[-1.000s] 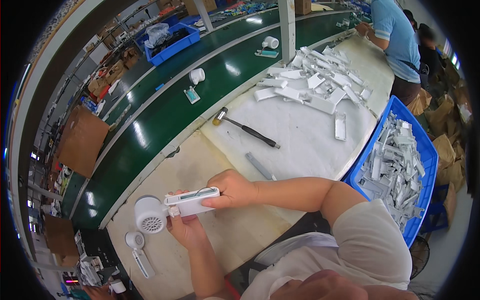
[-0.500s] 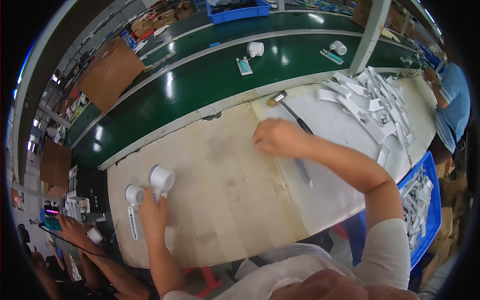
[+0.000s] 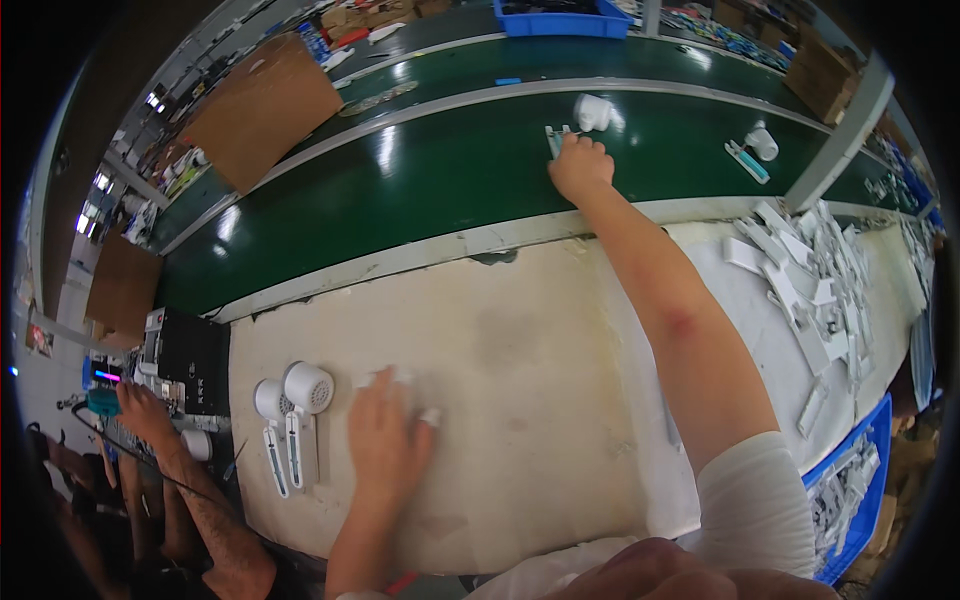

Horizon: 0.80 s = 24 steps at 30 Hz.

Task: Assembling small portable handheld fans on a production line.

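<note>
My right hand (image 3: 580, 168) stretches far out over the green conveyor belt (image 3: 420, 180). Its fingers are curled on a flat pale part (image 3: 555, 138) that lies next to a white round device (image 3: 592, 112). My left hand (image 3: 385, 440) rests flat on the beige worktable (image 3: 520, 400), fingers spread and holding nothing, with white covers on some fingertips. Just left of it two white round-headed devices (image 3: 300, 395) with long handles lie side by side.
A pile of white plastic strips (image 3: 810, 280) covers the table's right side, above a blue bin (image 3: 850, 490) of more parts. Another white device (image 3: 762, 142) rides the belt. A cardboard box (image 3: 265, 95) stands beyond it. Another person's hand (image 3: 140, 410) works by a black box (image 3: 185, 355).
My right hand has left the worktable and reached out to the belt. My left hand has let go of the white device and now lies flat beside it.
</note>
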Available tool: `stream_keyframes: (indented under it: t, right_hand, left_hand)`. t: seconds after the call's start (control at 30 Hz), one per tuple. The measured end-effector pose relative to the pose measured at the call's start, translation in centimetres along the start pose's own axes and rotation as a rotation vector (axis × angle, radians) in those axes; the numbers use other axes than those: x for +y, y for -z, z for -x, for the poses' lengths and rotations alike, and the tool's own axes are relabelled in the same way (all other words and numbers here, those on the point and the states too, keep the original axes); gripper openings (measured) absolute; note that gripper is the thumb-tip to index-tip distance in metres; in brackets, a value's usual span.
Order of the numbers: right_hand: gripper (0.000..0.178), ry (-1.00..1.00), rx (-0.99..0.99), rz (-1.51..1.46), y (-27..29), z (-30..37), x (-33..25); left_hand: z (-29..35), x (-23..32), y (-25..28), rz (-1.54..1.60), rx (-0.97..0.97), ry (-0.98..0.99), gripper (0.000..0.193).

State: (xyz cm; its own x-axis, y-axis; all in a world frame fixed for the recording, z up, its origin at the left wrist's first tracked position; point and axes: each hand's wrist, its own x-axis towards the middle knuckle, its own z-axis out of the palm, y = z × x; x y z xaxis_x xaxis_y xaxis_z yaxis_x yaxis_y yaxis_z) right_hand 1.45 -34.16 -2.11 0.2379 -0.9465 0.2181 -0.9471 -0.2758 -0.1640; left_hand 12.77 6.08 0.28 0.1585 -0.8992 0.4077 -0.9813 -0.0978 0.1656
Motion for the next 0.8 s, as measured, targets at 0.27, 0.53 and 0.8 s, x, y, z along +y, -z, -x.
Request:
stream_keyframes:
  t: [0.27,0.53,0.8]
  right_hand:
    - [0.019,-0.163,-0.608,-1.4,3.1,2.6,2.3]
    - [0.084,0.488,-0.395,-1.125,10.4,20.5,0.3]
    - [0.08,0.659,-0.41,-0.713,13.9,29.8,2.7]
  left_hand:
    - [-1.7,2.1,-2.5,1.033,-0.181,0.158,0.025]
    - [-6.7,4.7,-3.3,1.904,-0.036,0.593,0.046]
    - [-5.5,9.5,-3.9,1.899,0.019,0.533,0.037]
